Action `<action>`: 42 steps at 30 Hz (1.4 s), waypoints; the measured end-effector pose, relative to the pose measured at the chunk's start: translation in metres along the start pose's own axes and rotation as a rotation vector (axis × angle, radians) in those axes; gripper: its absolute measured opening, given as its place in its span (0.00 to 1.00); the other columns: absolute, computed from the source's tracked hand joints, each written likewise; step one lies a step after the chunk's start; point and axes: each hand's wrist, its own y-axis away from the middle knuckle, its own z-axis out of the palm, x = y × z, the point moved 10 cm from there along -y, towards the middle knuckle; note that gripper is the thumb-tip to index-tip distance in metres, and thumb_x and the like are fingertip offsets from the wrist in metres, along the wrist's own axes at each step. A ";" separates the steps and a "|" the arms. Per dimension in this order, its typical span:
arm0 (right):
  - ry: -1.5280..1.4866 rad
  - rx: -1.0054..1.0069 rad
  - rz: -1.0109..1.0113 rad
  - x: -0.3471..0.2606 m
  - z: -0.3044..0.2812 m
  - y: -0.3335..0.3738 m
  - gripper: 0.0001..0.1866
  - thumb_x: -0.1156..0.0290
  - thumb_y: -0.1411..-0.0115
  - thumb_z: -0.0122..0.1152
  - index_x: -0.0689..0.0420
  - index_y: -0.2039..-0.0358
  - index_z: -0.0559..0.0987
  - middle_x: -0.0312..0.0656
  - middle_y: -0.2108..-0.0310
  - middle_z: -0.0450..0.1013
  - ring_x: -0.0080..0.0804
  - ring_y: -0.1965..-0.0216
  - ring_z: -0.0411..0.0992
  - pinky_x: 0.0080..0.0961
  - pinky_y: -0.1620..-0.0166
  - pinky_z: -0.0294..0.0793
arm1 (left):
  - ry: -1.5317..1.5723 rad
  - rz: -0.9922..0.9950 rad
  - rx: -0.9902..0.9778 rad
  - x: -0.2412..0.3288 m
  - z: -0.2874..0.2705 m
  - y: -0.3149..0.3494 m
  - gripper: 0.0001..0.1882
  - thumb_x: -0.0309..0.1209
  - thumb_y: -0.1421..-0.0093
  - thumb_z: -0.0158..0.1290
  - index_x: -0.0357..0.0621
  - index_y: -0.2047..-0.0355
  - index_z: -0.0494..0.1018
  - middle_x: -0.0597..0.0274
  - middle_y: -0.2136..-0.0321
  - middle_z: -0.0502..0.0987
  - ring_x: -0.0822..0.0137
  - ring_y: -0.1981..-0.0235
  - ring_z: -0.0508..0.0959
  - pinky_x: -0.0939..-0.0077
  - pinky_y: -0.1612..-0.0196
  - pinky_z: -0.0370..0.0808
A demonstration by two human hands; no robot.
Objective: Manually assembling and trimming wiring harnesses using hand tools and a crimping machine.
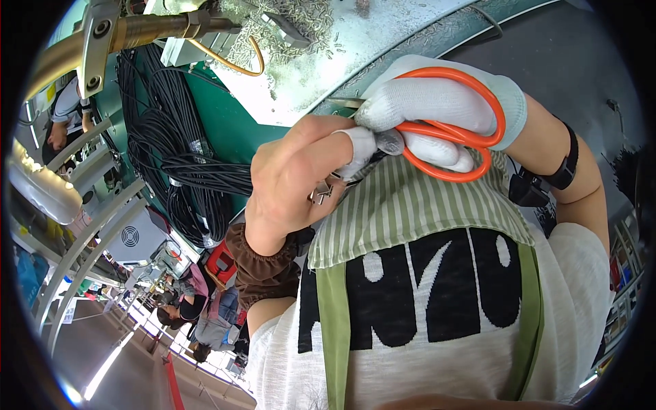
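My right hand, in a white glove, is closed around orange-handled scissors, its fingers through the loops. The short visible piece of blade points left, just above my left fingers. My left hand is bare apart from white covers on its fingertips, and its fingers are bent together against the right glove. Below its curled fingers pokes out a small shiny metal part. A bit of something dark shows between the two hands; how far it runs inside my grip is hidden.
Coiled black cables lie on the green table surface to the left. Many small clippings are scattered over a white board. A brass-coloured machine arm juts in at the upper left. Other people are in the background.
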 end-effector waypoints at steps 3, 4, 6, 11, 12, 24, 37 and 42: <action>-0.059 0.034 -0.006 -0.002 0.000 0.001 0.11 0.68 0.37 0.50 0.64 0.65 0.74 0.38 0.87 0.68 0.25 0.88 0.67 0.19 0.76 0.72 | -0.164 0.153 0.017 0.017 -0.002 -0.007 0.17 0.20 0.60 0.58 0.43 0.66 0.74 0.56 0.67 0.77 0.66 0.79 0.76 0.81 0.82 0.71; -0.078 0.046 -0.008 -0.002 0.000 0.002 0.12 0.68 0.36 0.49 0.65 0.65 0.74 0.38 0.88 0.67 0.25 0.88 0.67 0.20 0.76 0.72 | -0.163 0.154 0.015 0.017 -0.001 -0.008 0.17 0.20 0.60 0.58 0.43 0.66 0.74 0.56 0.67 0.77 0.66 0.79 0.76 0.81 0.82 0.71; -0.120 0.065 -0.012 -0.004 0.001 0.001 0.13 0.67 0.36 0.49 0.65 0.66 0.74 0.38 0.89 0.66 0.25 0.90 0.66 0.20 0.76 0.71 | -0.216 0.238 0.067 0.025 -0.001 -0.007 0.16 0.21 0.59 0.59 0.42 0.66 0.74 0.55 0.67 0.77 0.66 0.79 0.76 0.82 0.81 0.72; -0.062 -0.130 0.127 -0.023 0.013 -0.009 0.11 0.69 0.36 0.49 0.64 0.69 0.74 0.36 0.89 0.67 0.25 0.90 0.66 0.18 0.79 0.70 | -0.209 0.274 0.048 0.030 -0.004 -0.001 0.14 0.22 0.59 0.59 0.41 0.68 0.74 0.52 0.67 0.77 0.65 0.79 0.77 0.82 0.81 0.72; -0.059 -0.126 0.126 -0.026 0.013 -0.009 0.11 0.69 0.36 0.49 0.64 0.69 0.74 0.36 0.89 0.67 0.25 0.90 0.66 0.18 0.79 0.70 | -0.206 0.278 0.046 0.030 -0.004 0.000 0.14 0.22 0.59 0.59 0.41 0.68 0.74 0.52 0.67 0.77 0.65 0.79 0.77 0.82 0.81 0.72; 0.940 0.282 -0.056 -0.063 0.006 -0.030 0.06 0.71 0.49 0.61 0.57 0.73 0.75 0.36 0.89 0.65 0.28 0.90 0.65 0.21 0.84 0.63 | 1.209 -0.480 0.274 -0.038 0.014 0.011 0.16 0.23 0.38 0.48 0.38 0.50 0.61 0.65 0.76 0.71 0.81 0.85 0.64 0.88 0.84 0.56; 1.557 0.240 0.050 -0.048 0.009 -0.019 0.14 0.67 0.57 0.68 0.50 0.67 0.79 0.32 0.81 0.68 0.29 0.81 0.69 0.23 0.79 0.66 | 0.817 -0.668 0.414 -0.057 0.000 0.016 0.06 0.22 0.38 0.49 0.35 0.61 0.69 0.72 0.78 0.64 0.84 0.85 0.62 0.89 0.83 0.56; 1.542 0.245 0.041 -0.046 0.009 -0.019 0.12 0.67 0.54 0.67 0.51 0.67 0.78 0.34 0.83 0.67 0.31 0.82 0.70 0.24 0.80 0.66 | 0.778 -0.680 0.424 -0.060 0.002 0.015 0.06 0.21 0.39 0.48 0.35 0.62 0.68 0.71 0.78 0.65 0.84 0.84 0.63 0.89 0.83 0.57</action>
